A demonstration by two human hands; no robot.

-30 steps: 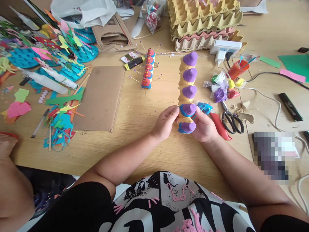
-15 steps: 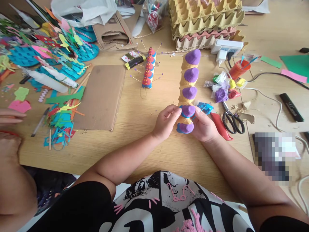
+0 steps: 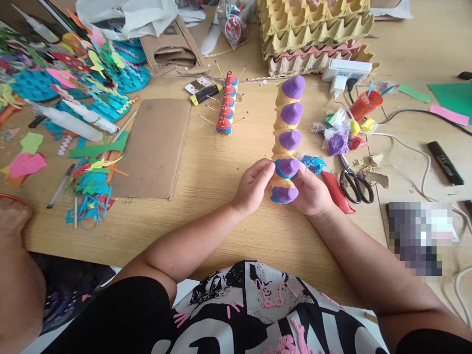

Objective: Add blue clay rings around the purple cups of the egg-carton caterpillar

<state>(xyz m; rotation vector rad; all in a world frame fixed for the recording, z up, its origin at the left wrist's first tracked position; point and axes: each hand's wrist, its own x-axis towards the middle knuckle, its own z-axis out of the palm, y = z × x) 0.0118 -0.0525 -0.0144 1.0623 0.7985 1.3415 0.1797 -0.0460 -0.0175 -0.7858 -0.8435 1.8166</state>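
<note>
Between my two hands is an egg carton strip [image 3: 291, 114], yellowish, its several cone tips covered in purple clay. Blue clay rims the two cones nearest me. My left hand [image 3: 254, 186] pinches the strip's left edge near its lower end, thumb on top. On the opposite edge, my right hand [image 3: 312, 191] grips it with thumb and fingers; some of those fingers are hidden beneath. Left of the strip stands a finished-looking row of red and blue cones [image 3: 226, 103] with smiling faces and purple-tipped sticks. A blue clay packet [image 3: 313, 163] lies just beyond my right hand.
Scissors [image 3: 356, 184], a red clay packet [image 3: 338, 192] and an orange cup [image 3: 366, 105] lie to the right. Stacked egg trays [image 3: 317, 34] stand at the back beside a power strip [image 3: 348, 71]. Cardboard [image 3: 155, 147] and paper scraps cover the left; another person's arm [image 3: 14, 255] rests there.
The strip is tilted slightly in my hands, its lower cones shifting a little. At the left, the other person's upper hand has gone out of view.
</note>
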